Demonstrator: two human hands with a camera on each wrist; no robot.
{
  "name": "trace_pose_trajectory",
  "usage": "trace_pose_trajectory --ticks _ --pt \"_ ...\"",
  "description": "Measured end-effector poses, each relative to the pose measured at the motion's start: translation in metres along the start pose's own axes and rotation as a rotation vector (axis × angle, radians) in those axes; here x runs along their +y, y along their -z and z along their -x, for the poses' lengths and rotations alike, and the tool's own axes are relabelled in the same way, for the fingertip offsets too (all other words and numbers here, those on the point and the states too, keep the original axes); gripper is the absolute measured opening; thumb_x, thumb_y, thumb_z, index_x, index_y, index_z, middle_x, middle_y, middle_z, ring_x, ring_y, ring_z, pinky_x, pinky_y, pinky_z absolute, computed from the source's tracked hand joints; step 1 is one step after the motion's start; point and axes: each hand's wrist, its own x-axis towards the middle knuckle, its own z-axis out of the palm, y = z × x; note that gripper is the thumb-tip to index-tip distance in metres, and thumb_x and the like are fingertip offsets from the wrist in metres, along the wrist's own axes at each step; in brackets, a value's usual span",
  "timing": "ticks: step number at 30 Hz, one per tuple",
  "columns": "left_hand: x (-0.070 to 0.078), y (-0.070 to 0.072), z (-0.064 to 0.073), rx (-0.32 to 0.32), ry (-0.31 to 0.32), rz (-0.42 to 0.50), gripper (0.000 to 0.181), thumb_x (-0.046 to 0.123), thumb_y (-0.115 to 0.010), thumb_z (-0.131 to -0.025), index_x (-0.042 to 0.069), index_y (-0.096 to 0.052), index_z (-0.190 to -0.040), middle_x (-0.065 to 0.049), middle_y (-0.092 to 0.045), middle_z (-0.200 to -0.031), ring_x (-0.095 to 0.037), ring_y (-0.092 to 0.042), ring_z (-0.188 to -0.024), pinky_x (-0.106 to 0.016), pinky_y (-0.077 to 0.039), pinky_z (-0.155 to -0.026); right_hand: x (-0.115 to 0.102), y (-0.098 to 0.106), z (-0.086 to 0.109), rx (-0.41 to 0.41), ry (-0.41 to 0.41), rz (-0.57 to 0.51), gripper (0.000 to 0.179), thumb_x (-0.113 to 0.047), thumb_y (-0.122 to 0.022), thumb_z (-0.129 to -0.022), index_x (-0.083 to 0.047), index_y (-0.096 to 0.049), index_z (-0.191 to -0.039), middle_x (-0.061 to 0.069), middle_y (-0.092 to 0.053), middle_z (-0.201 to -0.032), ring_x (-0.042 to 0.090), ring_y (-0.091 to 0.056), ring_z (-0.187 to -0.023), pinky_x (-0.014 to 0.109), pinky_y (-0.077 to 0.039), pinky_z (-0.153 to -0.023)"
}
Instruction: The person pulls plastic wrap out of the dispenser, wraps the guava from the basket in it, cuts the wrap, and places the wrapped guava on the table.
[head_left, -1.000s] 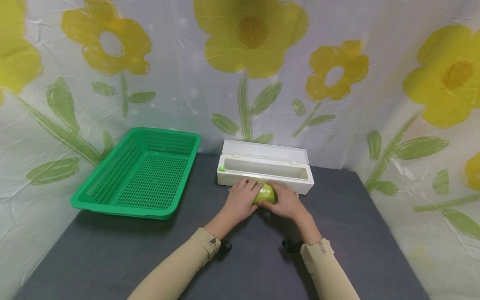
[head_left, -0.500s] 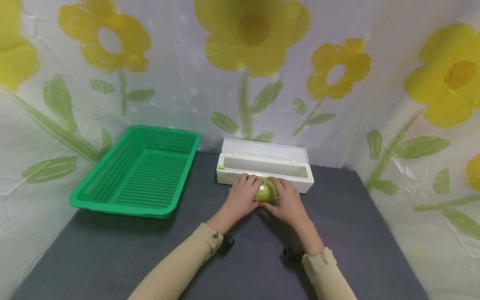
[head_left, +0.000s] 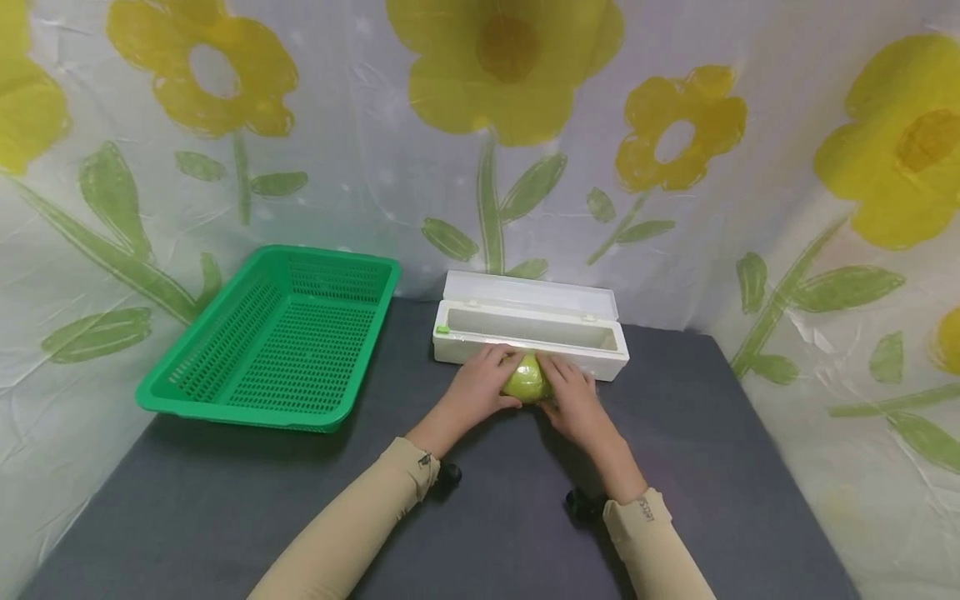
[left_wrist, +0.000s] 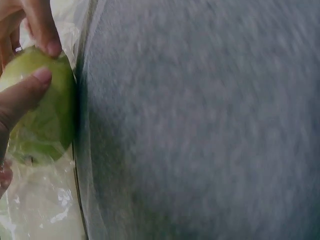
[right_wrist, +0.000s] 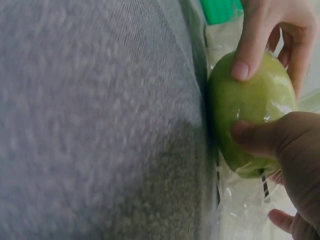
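A green apple (head_left: 527,379) covered in shiny clear plastic film sits at the front of a long white cling film box (head_left: 531,342), whose lid stands open. My left hand (head_left: 474,390) grips the apple from the left, and my right hand (head_left: 576,402) grips it from the right. Both thumbs lie on the near side, as the right wrist view shows with my left hand (right_wrist: 267,25) and right hand (right_wrist: 300,155) on the green apple (right_wrist: 240,100). Crumpled film (left_wrist: 45,200) spreads beside the apple in the left wrist view. The far fingers are partly hidden behind the fruit.
A green plastic basket (head_left: 300,354) stands at the back left. A small green slider (head_left: 442,330) is on the box's left end. The dark grey tabletop (head_left: 480,533) meets a flower-printed curtain (head_left: 360,192) along the back and sides.
The apple has turned between my hands, with a brighter side now showing. My fingers have shifted round it, and my right thumb sits lower. The box and basket stay in place.
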Motion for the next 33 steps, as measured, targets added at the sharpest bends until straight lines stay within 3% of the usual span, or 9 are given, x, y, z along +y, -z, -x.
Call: trace_pose_trajectory --ticks 6,10,15,21,26,31,33 --pt "-0.011 0.000 0.003 0.005 -0.104 -0.004 0.082 0.020 -0.095 -0.080 0.000 -0.057 -0.150 -0.016 -0.057 -0.142 -0.034 -0.056 -0.131 -0.043 -0.050 -0.110 0.001 -0.001 -0.003 0.006 -0.017 0.000 0.081 0.002 -0.085 -0.084 0.000 -0.048 -0.156 0.020 -0.057 -0.152 0.043 -0.051 -0.141 0.071 -0.041 -0.104" --pt "-0.014 -0.002 0.005 0.004 -0.112 -0.001 0.082 0.008 -0.093 -0.081 0.001 -0.055 -0.152 -0.017 -0.056 -0.144 -0.034 -0.055 -0.133 -0.043 -0.049 -0.112 -0.004 -0.004 -0.007 0.008 -0.053 0.007 0.081 0.007 -0.083 -0.080 0.001 -0.049 -0.154 0.022 -0.057 -0.149 0.044 -0.051 -0.139 0.071 -0.038 -0.107" --pt "-0.014 -0.005 0.007 0.012 -0.102 0.012 0.080 0.005 -0.090 -0.084 0.002 -0.053 -0.154 -0.017 -0.055 -0.147 -0.034 -0.054 -0.136 -0.044 -0.050 -0.111 -0.007 -0.008 -0.009 -0.007 -0.080 0.027 0.080 0.009 -0.079 -0.080 0.004 -0.047 -0.153 0.025 -0.056 -0.146 0.047 -0.049 -0.136 0.069 -0.035 -0.109" --pt "-0.011 -0.006 0.007 -0.021 -0.055 0.003 0.083 0.011 -0.090 -0.086 0.004 -0.048 -0.157 -0.018 -0.053 -0.149 -0.034 -0.054 -0.138 -0.046 -0.051 -0.111 -0.006 -0.002 -0.007 0.004 -0.069 -0.009 0.088 0.007 -0.082 -0.075 -0.002 -0.046 -0.156 0.023 -0.054 -0.148 0.046 -0.049 -0.135 0.072 -0.032 -0.109" --pt "-0.009 -0.002 0.009 -0.064 -0.015 0.027 0.088 0.018 -0.092 -0.086 0.004 -0.045 -0.159 -0.019 -0.051 -0.150 -0.035 -0.053 -0.139 -0.046 -0.050 -0.111 -0.007 0.003 -0.001 0.035 -0.026 -0.050 0.097 -0.007 -0.092 -0.077 -0.005 -0.041 -0.160 0.026 -0.052 -0.148 0.048 -0.049 -0.135 0.072 -0.032 -0.108" --pt "-0.014 0.003 0.016 -0.086 0.059 0.111 0.105 0.032 -0.096 -0.080 0.011 -0.038 -0.165 -0.016 -0.049 -0.151 -0.034 -0.051 -0.140 -0.047 -0.047 -0.113 -0.008 0.003 0.003 0.087 0.052 -0.064 0.085 -0.025 -0.091 -0.085 -0.007 -0.048 -0.156 0.022 -0.054 -0.146 0.043 -0.050 -0.135 0.070 -0.036 -0.106" --pt "-0.017 0.005 0.021 -0.058 0.096 0.157 0.110 0.042 -0.097 -0.077 0.013 -0.037 -0.165 -0.015 -0.050 -0.150 -0.033 -0.052 -0.138 -0.048 -0.048 -0.113 -0.007 0.002 0.004 0.119 0.093 -0.069 0.076 -0.027 -0.090 -0.086 -0.007 -0.054 -0.150 0.020 -0.056 -0.143 0.041 -0.052 -0.134 0.069 -0.039 -0.104"
